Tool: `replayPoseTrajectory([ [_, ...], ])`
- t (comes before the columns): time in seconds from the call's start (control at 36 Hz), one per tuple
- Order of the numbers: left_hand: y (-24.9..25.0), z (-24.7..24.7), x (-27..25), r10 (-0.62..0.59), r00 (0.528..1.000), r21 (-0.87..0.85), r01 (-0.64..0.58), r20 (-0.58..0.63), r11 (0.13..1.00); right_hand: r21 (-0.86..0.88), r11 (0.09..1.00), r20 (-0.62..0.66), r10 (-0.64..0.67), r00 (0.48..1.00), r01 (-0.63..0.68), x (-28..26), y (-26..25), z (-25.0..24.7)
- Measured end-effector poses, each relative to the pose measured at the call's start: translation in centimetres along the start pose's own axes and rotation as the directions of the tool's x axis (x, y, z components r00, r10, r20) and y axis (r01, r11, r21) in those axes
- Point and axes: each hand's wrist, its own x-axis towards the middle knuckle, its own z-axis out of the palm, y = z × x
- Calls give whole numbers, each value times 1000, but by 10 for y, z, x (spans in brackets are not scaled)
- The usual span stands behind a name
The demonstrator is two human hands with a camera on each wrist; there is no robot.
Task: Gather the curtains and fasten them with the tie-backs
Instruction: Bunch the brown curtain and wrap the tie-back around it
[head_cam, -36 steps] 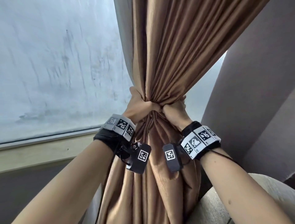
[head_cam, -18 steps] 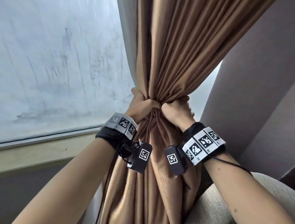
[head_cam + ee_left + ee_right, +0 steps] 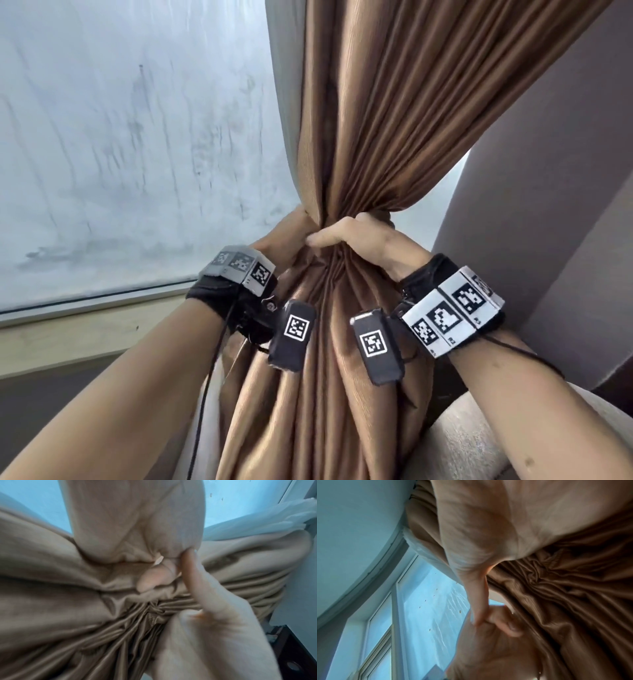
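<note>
A brown pleated curtain [image 3: 376, 120] hangs in the middle and is bunched into a narrow waist. My left hand [image 3: 286, 236] grips that waist from the left, mostly hidden behind the folds. My right hand [image 3: 363, 236] grips it from the right, its thumb lying across the front towards the left hand. In the left wrist view my left hand [image 3: 214, 628] presses into the gathered curtain [image 3: 68, 588]. The right wrist view shows my right hand [image 3: 488, 527] wrapped round the curtain [image 3: 573, 588]. I cannot tell any tie-back apart from the folds.
A frosted window pane [image 3: 120, 154] fills the left, with a pale sill [image 3: 85, 329] below it. A grey wall [image 3: 548, 205] rises on the right and a beige cushion [image 3: 462, 445] sits at the lower right. A white sheer curtain [image 3: 274, 520] hangs behind the brown one.
My right hand has turned from a fist beside the gather to a grip with the thumb laid across its front. Both hands stay at the curtain's waist, and the view has shifted slightly.
</note>
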Motion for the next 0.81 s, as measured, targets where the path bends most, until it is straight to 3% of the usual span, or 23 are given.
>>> replayPoseTrajectory([
  [0.11, -1, -12, -4, -3, 987, -82, 16, 158, 996, 96, 995, -12, -42, 999, 42, 12, 7, 1],
  [0.17, -5, -14, -2, -5, 981, -98, 24, 191, 995, 235, 972, 65, -26, 998, 9, 10, 6, 0],
  [0.22, -9, -12, -2, -31, 978, -43, 41, 204, 998, 238, 970, 30, 43, 999, -49, 15, 6, 3],
  [0.31, -11, -3, -2, -44, 971, 96, 21, 237, 995, 155, 985, -178, 103, 979, -76, 27, 7, 12],
  [0.39, -9, 7, -2, -31, 953, 82, 7, 302, 997, 161, 982, -450, 160, 878, -97, 25, 12, 13],
  [0.44, -9, 10, -3, -26, 955, 20, 22, 295, 1000, 239, 968, -538, 199, 819, -79, 31, 18, 13],
  [0.81, -16, -9, 12, -17, 976, -20, 21, 218, 1000, 297, 954, -599, 214, 772, -34, 42, 29, -2],
])
